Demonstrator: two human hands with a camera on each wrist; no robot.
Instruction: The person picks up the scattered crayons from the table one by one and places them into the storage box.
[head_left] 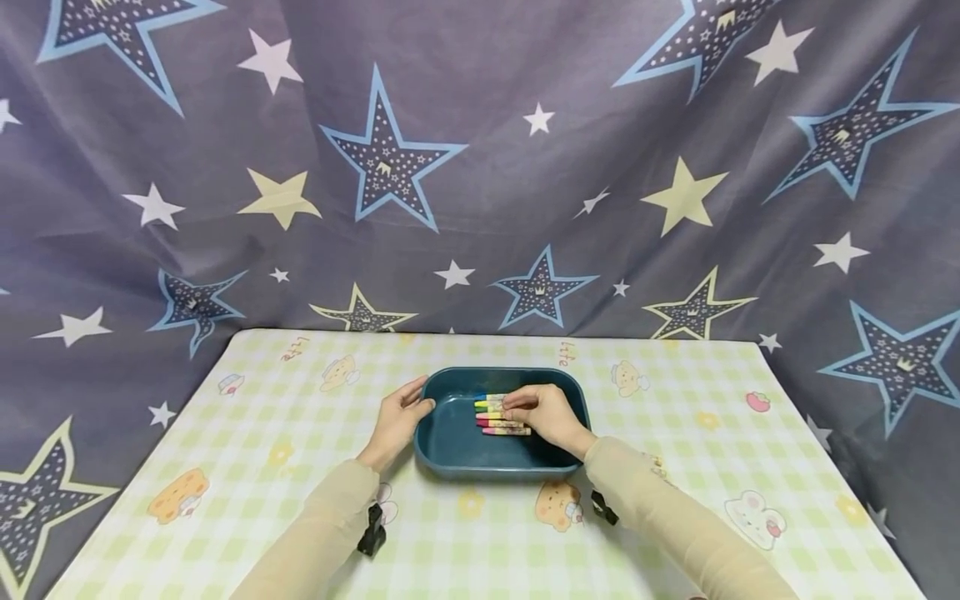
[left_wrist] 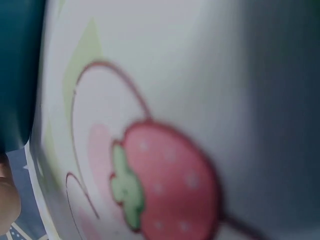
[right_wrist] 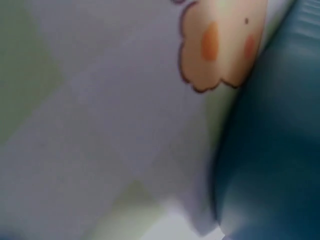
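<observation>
Across a pastel-checked tablecloth (head_left: 247,433), a person in cream sleeves works at a teal, round-cornered tray (head_left: 480,467) before a gray star-print curtain (head_left: 480,192). At left, a black object (head_left: 372,532) shows below the cuff, and the left hand (head_left: 396,423) grips the tray's left end, thumb at the rim, fingers along the outside. Right of the tray's middle, paper-wrapped crayons (head_left: 504,431) lie in a row on its floor, their blue, yellow, green and pink tips pointing left. The right hand (head_left: 551,417) reaches over the right side, bent fingertips at the crayons' right ends; whether they pinch one cannot be told. A second black object (head_left: 603,508) sits below that cuff.
</observation>
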